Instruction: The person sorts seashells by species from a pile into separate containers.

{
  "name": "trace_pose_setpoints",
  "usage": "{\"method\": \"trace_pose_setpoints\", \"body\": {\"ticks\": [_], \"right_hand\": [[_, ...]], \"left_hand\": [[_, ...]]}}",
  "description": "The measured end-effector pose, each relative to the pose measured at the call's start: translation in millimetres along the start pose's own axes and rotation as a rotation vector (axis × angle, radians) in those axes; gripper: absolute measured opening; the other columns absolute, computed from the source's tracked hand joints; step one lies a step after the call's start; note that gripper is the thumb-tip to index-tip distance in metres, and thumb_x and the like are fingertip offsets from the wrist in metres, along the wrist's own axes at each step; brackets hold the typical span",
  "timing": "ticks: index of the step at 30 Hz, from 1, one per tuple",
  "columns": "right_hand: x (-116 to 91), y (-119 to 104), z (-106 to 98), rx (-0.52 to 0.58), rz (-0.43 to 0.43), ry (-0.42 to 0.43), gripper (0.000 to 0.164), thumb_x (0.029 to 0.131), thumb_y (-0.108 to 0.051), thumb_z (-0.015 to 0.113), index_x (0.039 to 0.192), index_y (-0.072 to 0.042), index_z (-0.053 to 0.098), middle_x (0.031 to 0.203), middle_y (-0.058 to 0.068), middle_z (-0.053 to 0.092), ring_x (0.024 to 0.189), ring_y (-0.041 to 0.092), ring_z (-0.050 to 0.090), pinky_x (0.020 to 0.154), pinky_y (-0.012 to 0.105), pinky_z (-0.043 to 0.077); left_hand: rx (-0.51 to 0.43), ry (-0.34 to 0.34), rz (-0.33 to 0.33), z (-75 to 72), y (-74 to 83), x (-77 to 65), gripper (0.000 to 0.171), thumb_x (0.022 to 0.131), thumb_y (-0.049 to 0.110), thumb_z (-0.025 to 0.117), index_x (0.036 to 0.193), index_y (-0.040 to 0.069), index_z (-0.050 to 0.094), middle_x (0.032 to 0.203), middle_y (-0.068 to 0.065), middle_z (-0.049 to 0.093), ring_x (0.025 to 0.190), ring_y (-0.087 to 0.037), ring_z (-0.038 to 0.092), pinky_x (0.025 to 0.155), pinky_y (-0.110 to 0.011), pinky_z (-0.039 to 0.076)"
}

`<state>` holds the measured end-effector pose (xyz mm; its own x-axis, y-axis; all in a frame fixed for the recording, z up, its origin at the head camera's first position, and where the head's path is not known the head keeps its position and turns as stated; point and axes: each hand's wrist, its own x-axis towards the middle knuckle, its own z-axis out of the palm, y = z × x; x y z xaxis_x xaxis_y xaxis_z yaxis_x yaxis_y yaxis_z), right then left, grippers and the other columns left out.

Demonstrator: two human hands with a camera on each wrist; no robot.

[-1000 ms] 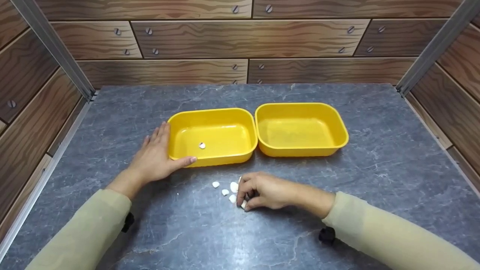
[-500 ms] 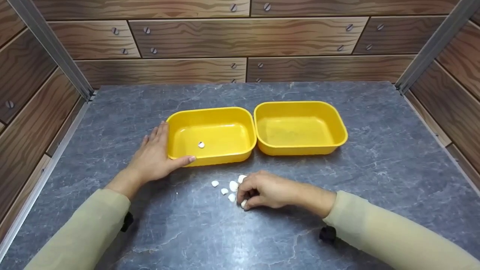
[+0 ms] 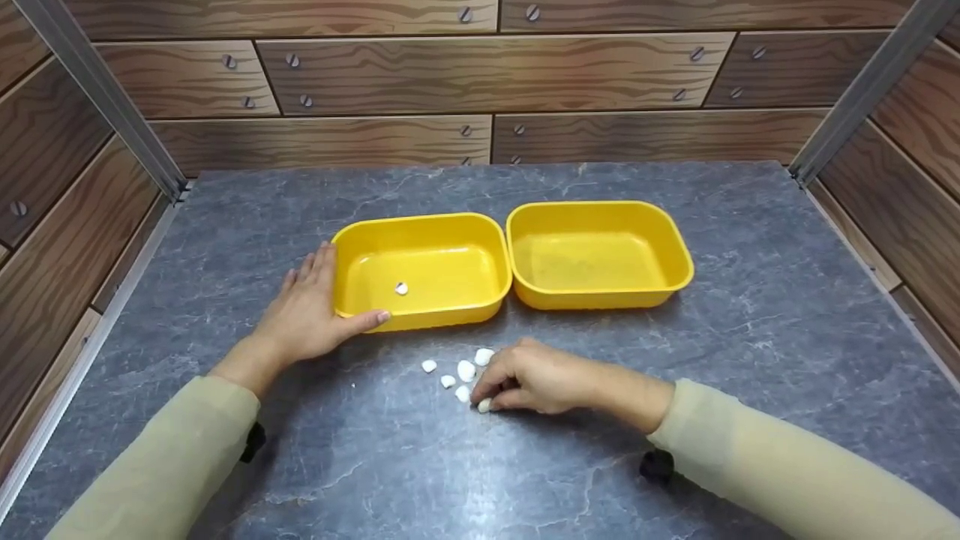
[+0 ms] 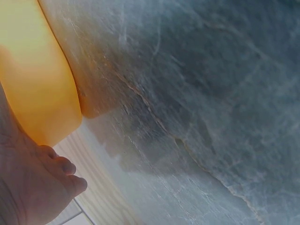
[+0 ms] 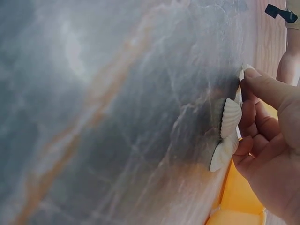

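Observation:
My right hand [image 3: 544, 379] pinches a small white seashell [image 3: 484, 405] between thumb and fingers, low over the table. In the right wrist view the thumb and fingertips meet at the pinched seashell [image 5: 244, 71], and ribbed scallop-like seashells [image 5: 231, 117] lie beside the curled fingers. Several more white seashells [image 3: 466, 370] are scattered just left of that hand. My left hand [image 3: 304, 315] rests against the left yellow tub [image 3: 450, 316], fingers extended along its left side and thumb on the front rim. One seashell [image 3: 401, 288] with a dark mark lies inside this tub.
A second yellow tub [image 3: 600, 259] stands right beside the first, their rims close together. Both sit on a dark grey marbled table [image 3: 360, 457]. Wood-patterned panels [image 3: 495, 75] and metal posts [image 3: 855, 90] enclose the back and sides.
My right thumb and fingers have drawn closer together around the seashell, narrowing the gap between them. The left hand stays on the tub. The head view has shifted slightly.

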<state>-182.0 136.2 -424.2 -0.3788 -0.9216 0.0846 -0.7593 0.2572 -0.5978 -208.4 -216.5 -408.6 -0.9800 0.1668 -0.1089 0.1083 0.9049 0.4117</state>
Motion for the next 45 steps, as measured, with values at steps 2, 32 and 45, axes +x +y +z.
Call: {"method": "trace_pose_setpoints", "body": {"ticks": [2,32,45], "right_hand": [[0,-1,-1,-0.006,0.006,-0.001,0.019,0.096,-0.008,0.079,0.114,-0.012,0.083,0.105,-0.001,0.08,0.091,0.006,0.068,0.078,0.021,0.056],[10,-22,-40,0.074,0.081,0.125,0.022,0.095,-0.011,0.081,0.117,-0.012,0.082,0.106,-0.003,0.077,0.093,0.011,0.07,0.083,0.034,0.061],[51,-24,-84,0.076,0.124,0.326,0.018,0.096,-0.017,0.082,0.114,-0.012,0.082,0.106,-0.004,0.077,0.094,0.014,0.067,0.085,0.035,0.058]], "left_hand": [[0.001,0.005,0.004,0.0,-0.6,0.0,0.132,0.09,0.083,0.059,0.168,0.0,-0.009,0.176,-0.021,-0.003,0.162,-0.041,0.003,0.129,-0.06,-0.001],[0.02,-0.003,0.006,-0.4,-0.1,-0.2,0.132,0.09,0.084,0.057,0.167,-0.002,-0.008,0.176,-0.022,-0.005,0.163,-0.04,0.001,0.129,-0.06,-0.001],[0.019,0.004,0.005,0.8,-0.5,0.9,0.132,0.09,0.084,0.058,0.167,-0.002,-0.007,0.176,-0.022,-0.006,0.162,-0.041,0.001,0.129,-0.06,-0.001]]}}
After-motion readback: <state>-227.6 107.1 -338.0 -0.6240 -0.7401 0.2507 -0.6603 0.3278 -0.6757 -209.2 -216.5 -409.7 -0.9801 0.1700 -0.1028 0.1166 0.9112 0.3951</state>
